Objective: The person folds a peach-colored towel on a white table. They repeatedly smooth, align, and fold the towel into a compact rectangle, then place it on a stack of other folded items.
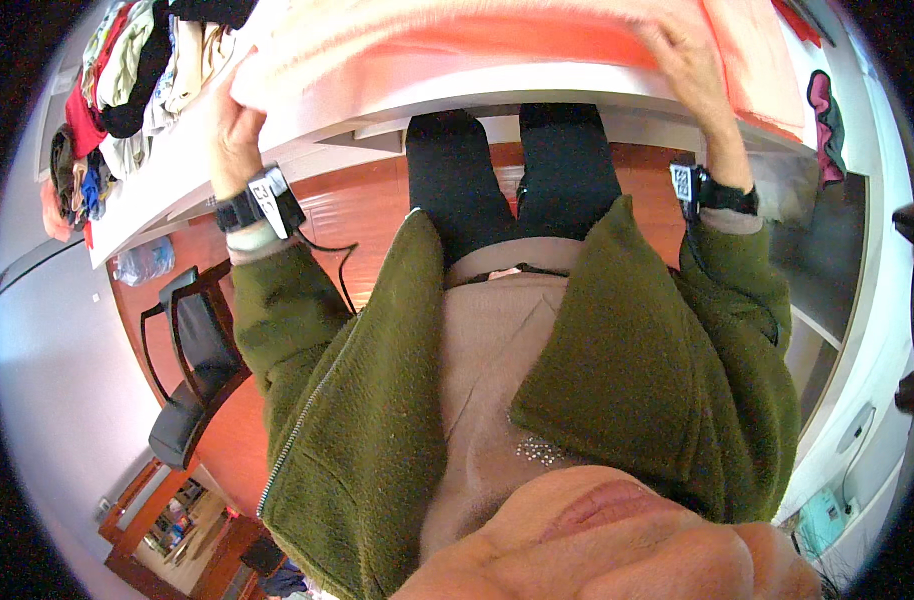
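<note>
A large peach-pink cloth point(457, 45) with a soft, fuzzy look spreads over the white table point(377, 97), running out of view at the top. At its left end, my left hand point(239, 125) is closed on the pale edge, thumb and fingers pinched together. My right hand point(685, 68) has its fingers bent down onto the cloth toward the right and seems to grip a fold; the fingertips are partly blurred. Beyond that hand, more of the cloth point(762, 85) lies flat near the table's right end.
Piled clothes point(127, 75) in several colours cover the table's left end. A dark pink and black item point(825, 125) hangs at the right edge. On the red-brown floor stand a black chair point(202, 350) and a clear plastic bag point(145, 262). Cables hang from both wristbands.
</note>
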`<action>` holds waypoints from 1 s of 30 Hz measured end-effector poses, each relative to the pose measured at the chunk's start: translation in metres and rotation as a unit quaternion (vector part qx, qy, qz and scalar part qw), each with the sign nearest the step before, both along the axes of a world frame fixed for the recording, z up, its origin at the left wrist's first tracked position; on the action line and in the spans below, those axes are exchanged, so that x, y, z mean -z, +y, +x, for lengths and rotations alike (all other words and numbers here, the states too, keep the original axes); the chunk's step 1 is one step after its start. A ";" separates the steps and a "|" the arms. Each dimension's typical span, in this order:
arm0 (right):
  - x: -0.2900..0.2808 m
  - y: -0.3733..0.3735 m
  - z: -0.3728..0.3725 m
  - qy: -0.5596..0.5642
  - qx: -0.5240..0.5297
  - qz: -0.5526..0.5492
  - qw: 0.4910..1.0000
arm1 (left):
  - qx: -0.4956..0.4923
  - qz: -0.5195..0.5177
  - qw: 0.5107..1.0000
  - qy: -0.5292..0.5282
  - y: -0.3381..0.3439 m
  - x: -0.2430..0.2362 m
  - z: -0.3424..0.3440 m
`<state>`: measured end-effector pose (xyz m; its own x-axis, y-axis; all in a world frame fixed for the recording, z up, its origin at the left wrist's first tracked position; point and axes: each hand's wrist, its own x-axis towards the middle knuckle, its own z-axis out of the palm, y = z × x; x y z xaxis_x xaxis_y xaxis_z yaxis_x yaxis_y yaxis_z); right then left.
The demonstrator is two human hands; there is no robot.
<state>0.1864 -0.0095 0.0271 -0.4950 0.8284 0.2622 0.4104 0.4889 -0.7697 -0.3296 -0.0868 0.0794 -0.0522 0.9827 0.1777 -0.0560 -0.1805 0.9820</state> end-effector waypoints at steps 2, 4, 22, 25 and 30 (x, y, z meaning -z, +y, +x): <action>-0.004 0.009 0.005 0.037 0.050 -0.022 0.998 | 0.027 -0.060 0.988 -0.137 0.035 -0.013 -0.004; -0.001 0.011 0.004 0.046 0.085 -0.017 0.995 | 0.051 -0.093 0.966 -0.235 0.064 -0.016 -0.012; 0.027 -0.012 -0.050 -0.138 0.067 0.281 0.947 | -0.127 -0.117 0.962 -0.211 0.106 0.022 -0.042; 0.027 -0.014 -0.053 -0.122 0.072 0.276 0.951 | -0.172 -0.073 0.976 -0.116 0.086 0.027 -0.040; 0.026 -0.015 -0.062 -0.126 0.074 0.282 0.948 | -0.174 0.028 0.930 0.321 0.047 0.039 0.001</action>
<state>0.1245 -0.0247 0.0009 -0.4905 0.6562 0.5734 0.6422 0.7170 -0.2711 -0.3286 -0.0394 0.0400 -0.2317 0.9143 0.3322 0.6106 -0.1292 0.7814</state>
